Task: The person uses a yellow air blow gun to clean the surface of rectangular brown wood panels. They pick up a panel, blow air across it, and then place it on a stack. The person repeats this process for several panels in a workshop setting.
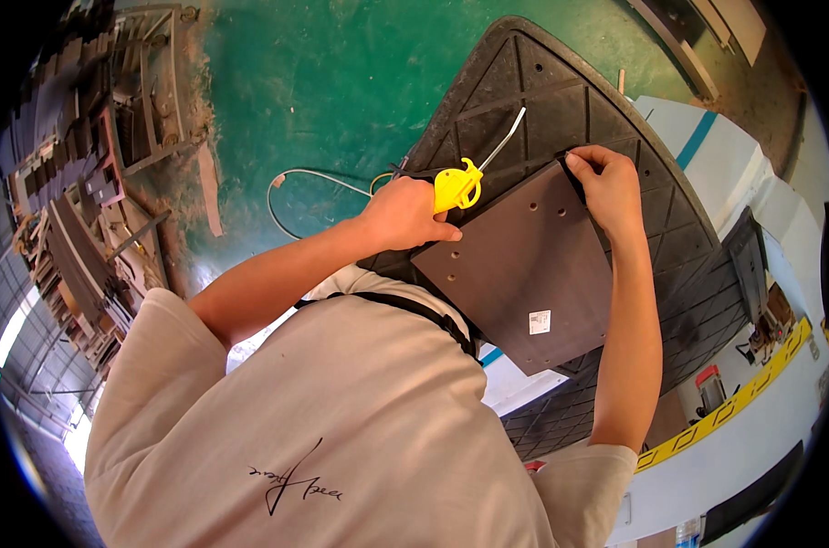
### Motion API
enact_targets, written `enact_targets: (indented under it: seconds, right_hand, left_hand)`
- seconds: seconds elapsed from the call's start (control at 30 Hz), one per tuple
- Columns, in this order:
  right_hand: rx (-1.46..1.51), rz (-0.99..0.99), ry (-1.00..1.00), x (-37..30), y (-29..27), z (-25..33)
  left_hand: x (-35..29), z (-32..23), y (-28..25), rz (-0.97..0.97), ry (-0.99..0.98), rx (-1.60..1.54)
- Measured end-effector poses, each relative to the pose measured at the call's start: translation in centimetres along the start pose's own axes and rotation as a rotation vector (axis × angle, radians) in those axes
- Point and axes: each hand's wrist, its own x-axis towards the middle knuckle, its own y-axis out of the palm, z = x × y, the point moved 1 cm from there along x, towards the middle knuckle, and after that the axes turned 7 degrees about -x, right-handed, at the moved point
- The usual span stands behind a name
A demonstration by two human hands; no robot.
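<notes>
My left hand (402, 216) is wrapped round a yellow air blow gun (455, 188). Its thin bent metal nozzle points up and away to the right, over the black ribbed rubber surface. Beneath it lies a flat dark brown board (524, 265) with several drilled holes and a small white label (540, 321). The thumb of my left hand is close to the board's left edge. At the board's far right corner, my right hand (606, 187) pinches the edge between thumb and fingers; the exact contact is partly hidden.
The black ribbed surface (561, 78) spreads under and beyond the board. A pale air hose (320, 172) loops left of my hand over the green floor (314, 82). Stacked brown panels (77, 247) stand at left. White machine parts and a yellow strip (720, 416) lie right.
</notes>
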Motion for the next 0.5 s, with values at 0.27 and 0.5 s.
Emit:
enact_targets:
  seconds: [0.27,0.5]
  right_hand:
    - [0.030,-0.022,-0.137,-1.5,0.1,0.3]
    - [-0.063,0.002,-0.135,-1.1,0.2,0.8]
  left_hand:
    - [0.1,0.5,0.2,-0.003,0.030,0.005]
    - [0.1,0.6,0.3,-0.015,0.036,0.007]
